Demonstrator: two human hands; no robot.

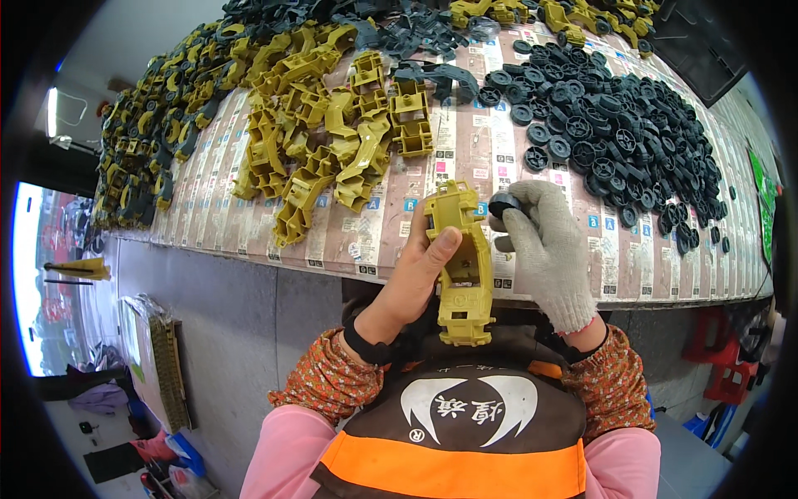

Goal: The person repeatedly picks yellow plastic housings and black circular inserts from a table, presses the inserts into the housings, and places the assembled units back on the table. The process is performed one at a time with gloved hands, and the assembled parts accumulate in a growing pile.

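Note:
My bare left hand (418, 270) is closed around a yellow plastic toy car chassis (465, 303), held upright lengthwise over the table's front edge. Just to its right, my right hand (550, 249) in a grey knit glove pinches a small black toy wheel (503, 203) between thumb and fingers. The wheel is close to the upper right side of the chassis; whether they touch I cannot tell. Beyond my right hand lies a big heap of loose black wheels (619, 137). Past my left hand is a pile of yellow chassis (332, 133).
Printed sheeting covers the table (407, 241). Many yellow-and-black toy car parts (158, 125) are heaped along the left side, and dark plastic parts (416, 33) lie at the back. A black crate (698, 50) stands back right. Below right is a red stool (721, 353).

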